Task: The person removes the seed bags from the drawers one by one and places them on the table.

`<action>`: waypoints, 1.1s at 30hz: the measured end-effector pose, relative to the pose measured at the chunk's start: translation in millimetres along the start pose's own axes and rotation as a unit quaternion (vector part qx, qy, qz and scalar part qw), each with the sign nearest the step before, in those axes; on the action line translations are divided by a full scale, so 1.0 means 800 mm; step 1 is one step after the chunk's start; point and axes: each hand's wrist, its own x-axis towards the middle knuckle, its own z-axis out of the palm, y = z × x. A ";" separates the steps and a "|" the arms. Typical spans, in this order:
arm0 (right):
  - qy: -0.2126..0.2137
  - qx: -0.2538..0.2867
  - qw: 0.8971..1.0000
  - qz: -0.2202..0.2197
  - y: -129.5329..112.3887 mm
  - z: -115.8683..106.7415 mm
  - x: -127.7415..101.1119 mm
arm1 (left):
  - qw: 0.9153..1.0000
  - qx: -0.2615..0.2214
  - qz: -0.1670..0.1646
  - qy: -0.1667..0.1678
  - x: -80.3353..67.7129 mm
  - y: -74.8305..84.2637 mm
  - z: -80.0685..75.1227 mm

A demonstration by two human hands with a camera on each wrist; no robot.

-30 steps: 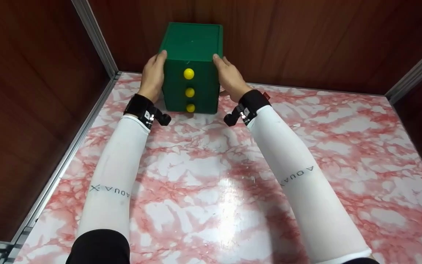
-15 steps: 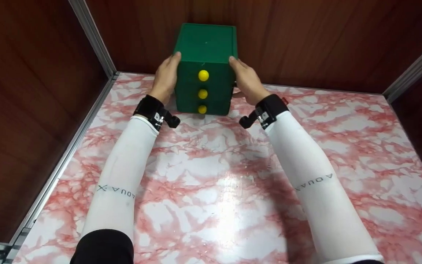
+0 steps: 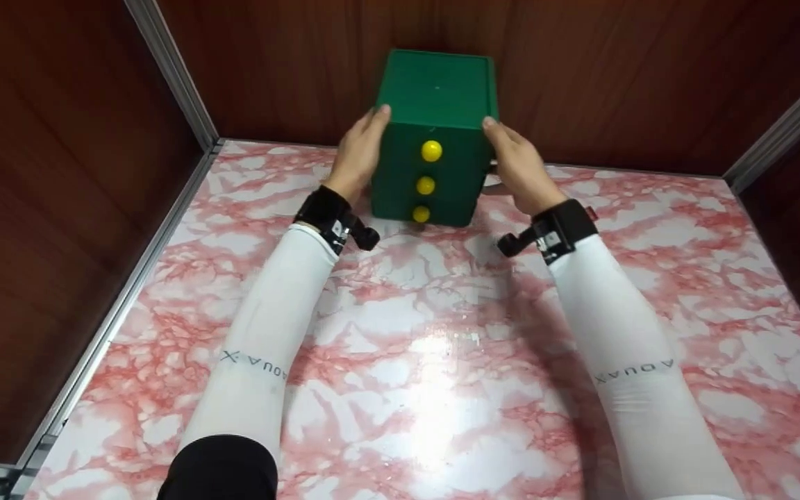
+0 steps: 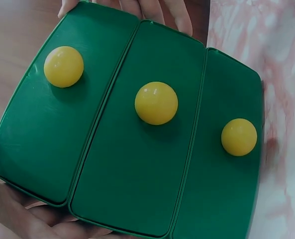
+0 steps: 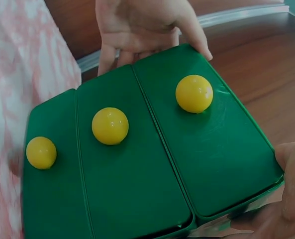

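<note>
A green drawer box (image 3: 459, 173), three drawers stacked one above another, is held between both hands near the back wall in the head view. Each drawer front carries a round yellow knob (image 3: 431, 151). My left hand (image 3: 360, 154) grips the box's left side, thumb at the upper front corner. On the opposite side my right hand (image 3: 521, 169) holds it the same way, fingers along the side wall. All three drawers (image 4: 132, 164) look closed in the left wrist view. From the right wrist, the left hand's fingers (image 5: 125, 57) partly show behind the box edge.
The table (image 3: 400, 305) has a red and white marbled top. Dark brown wooden panels (image 3: 615, 83) stand at the back and both sides, with metal strips (image 3: 171, 76) at their corners. A bright light reflection lies mid-table.
The box has moved to the right along the back wall, held by both hands, and has turned slightly. Both arms have shifted right with it.
</note>
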 end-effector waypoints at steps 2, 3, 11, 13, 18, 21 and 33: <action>0.008 0.000 1.000 -0.004 0.004 -0.010 -0.004 | 1.000 0.004 0.002 -0.007 -0.001 0.004 0.009; 0.012 0.001 1.000 -0.006 0.006 -0.015 -0.006 | 1.000 0.008 0.004 -0.009 -0.001 0.006 0.014; 0.033 -0.014 0.999 -0.025 0.017 -0.051 -0.024 | 0.999 0.028 -0.005 -0.029 -0.006 0.018 0.050; 0.040 -0.021 0.999 -0.025 0.019 -0.059 -0.028 | 0.999 0.037 0.000 -0.035 -0.006 0.020 0.059; 0.057 0.003 0.998 -0.021 0.026 -0.068 -0.032 | 0.998 0.051 0.006 -0.043 -0.007 0.020 0.071; 0.058 0.008 0.998 -0.014 0.029 -0.066 -0.031 | 0.998 0.057 0.001 -0.035 -0.009 0.016 0.072; 0.075 0.002 0.997 0.001 0.029 -0.066 -0.031 | 0.999 0.036 0.013 -0.037 -0.009 0.014 0.074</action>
